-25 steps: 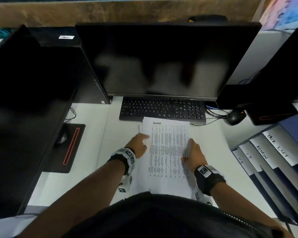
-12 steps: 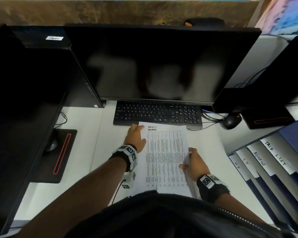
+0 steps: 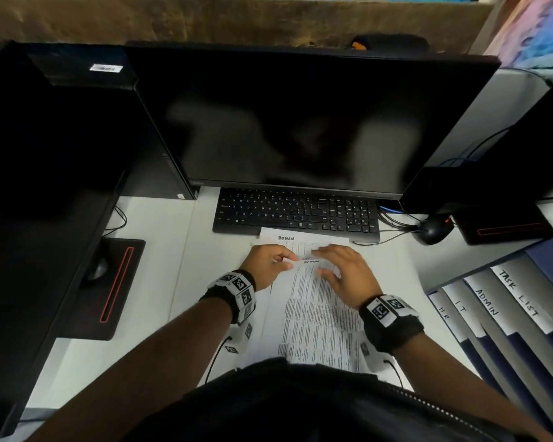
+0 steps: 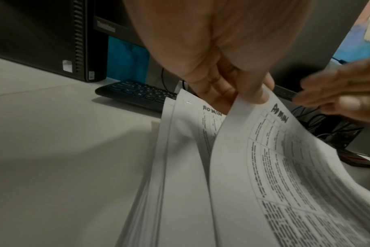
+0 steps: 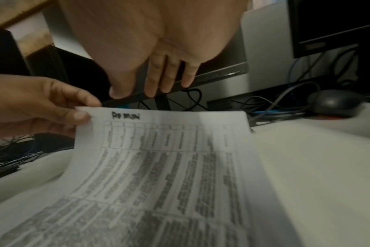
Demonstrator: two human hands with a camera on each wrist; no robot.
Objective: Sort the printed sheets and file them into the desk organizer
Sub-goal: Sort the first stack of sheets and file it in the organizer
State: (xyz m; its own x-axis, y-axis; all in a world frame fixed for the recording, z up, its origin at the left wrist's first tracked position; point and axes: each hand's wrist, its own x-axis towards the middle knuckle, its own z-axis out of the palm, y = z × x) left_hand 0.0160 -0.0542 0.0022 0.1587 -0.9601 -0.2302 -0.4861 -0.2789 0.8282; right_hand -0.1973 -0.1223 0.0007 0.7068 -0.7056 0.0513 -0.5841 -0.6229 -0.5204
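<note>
A stack of printed sheets [image 3: 313,320] lies on the white desk in front of the keyboard. My left hand [image 3: 270,261] pinches the far left corner of the top sheet [image 4: 285,167] [image 5: 158,158], marked ADMIN, and lifts it off the stack. The sheet below [image 4: 209,115] is also marked ADMIN. My right hand [image 3: 342,269] [image 5: 158,80] hovers over the top sheet's far edge with fingers spread and straight, holding nothing. The desk organizer [image 3: 505,327] stands at the right, with slots labelled HR, IT, ADMIN and TASK LIST.
A black keyboard [image 3: 297,215] and a dark monitor [image 3: 300,122] sit just beyond the sheets. A black mouse [image 3: 433,229] and cables lie to the right. A computer tower [image 3: 87,129] stands to the left, with a second mouse [image 3: 96,269] on a dark pad.
My left hand went from resting at the stack's left edge to pinching and raising the top sheet's far corner. My right hand left the sheet's right edge and moved up over its far end.
</note>
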